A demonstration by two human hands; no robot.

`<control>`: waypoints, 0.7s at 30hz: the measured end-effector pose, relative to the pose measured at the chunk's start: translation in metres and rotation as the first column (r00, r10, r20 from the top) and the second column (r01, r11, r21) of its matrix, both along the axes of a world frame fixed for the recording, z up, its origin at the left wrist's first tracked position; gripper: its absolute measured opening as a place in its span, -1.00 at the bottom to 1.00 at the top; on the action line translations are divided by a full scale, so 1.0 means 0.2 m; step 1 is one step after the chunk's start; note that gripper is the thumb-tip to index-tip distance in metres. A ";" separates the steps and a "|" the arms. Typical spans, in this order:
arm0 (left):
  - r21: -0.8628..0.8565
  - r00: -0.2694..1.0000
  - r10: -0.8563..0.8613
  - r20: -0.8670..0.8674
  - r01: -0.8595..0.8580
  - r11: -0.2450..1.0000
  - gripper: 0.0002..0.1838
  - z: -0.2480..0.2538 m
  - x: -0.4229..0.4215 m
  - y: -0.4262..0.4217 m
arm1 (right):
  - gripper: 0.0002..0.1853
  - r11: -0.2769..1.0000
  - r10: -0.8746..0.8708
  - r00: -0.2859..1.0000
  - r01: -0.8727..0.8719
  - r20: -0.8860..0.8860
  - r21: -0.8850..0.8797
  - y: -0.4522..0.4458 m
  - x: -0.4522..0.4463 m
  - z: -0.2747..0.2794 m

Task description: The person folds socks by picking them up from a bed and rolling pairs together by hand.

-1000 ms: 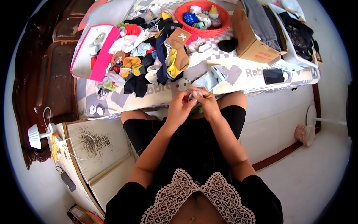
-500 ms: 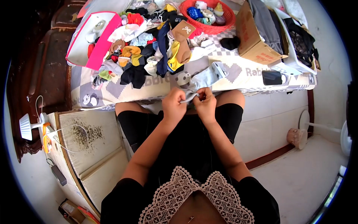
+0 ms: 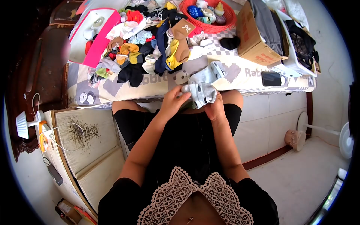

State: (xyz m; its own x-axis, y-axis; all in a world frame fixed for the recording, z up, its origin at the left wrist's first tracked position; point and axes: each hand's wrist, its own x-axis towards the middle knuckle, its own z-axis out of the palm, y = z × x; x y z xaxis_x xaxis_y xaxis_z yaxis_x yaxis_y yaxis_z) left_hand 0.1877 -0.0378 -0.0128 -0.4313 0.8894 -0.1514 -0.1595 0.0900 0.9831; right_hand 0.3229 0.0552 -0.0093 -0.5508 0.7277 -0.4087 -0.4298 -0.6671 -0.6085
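A light grey sock [image 3: 201, 94] with dark marks is stretched between my two hands, above my lap at the bed's edge. My left hand [image 3: 173, 104] pinches its left end with the thumb on top. On the other side, my right hand [image 3: 215, 108] grips the lower right end, its fingers partly hidden by the fabric. Just beyond lies a pale grey-blue sock [image 3: 210, 74] on the printed bed cover [image 3: 150, 90]; where it meets the held sock is covered. A heap of mixed socks [image 3: 140, 48] spreads farther back to the left.
Behind the heap stands a red basket [image 3: 229, 27] with rolled socks. A pink-and-white box [image 3: 98, 50] is at left. To the right are a cardboard box [image 3: 252, 41] with grey clothing, a black sock [image 3: 230, 43] and a phone [image 3: 271, 78].
The bunched grey sock between my hands is now spread out, showing its dark marks. My hands have moved slightly apart, and my right hand has turned and lowered a little.
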 end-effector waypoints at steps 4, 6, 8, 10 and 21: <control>-0.090 0.990 0.052 -0.135 -0.064 0.994 -0.77 -0.10 -0.03 -0.05 | -0.79 0.973 -0.055 0.972 0.001 0.228 0.230 0.10 0.10 -0.07; -0.013 0.975 0.199 -0.096 -0.202 0.979 -0.76 -0.05 -0.01 -0.03 | -0.79 0.979 -0.158 0.957 0.120 0.242 0.165 0.14 0.15 -0.12; -0.015 0.969 0.239 0.066 -0.238 0.971 -0.79 -0.01 -0.03 -0.02 | -0.76 0.981 -0.139 0.958 0.099 0.250 0.164 0.16 0.20 -0.16; -0.002 0.970 0.233 0.071 -0.233 0.972 -0.80 -0.05 -0.04 -0.02 | -0.70 0.997 -0.023 0.935 -0.006 0.353 0.080 0.16 0.21 -0.16; -0.038 0.475 -0.210 -0.855 0.346 0.938 -0.81 -0.01 0.00 0.12 | -0.73 0.986 -0.157 0.780 0.089 0.606 0.140 0.53 0.04 -0.20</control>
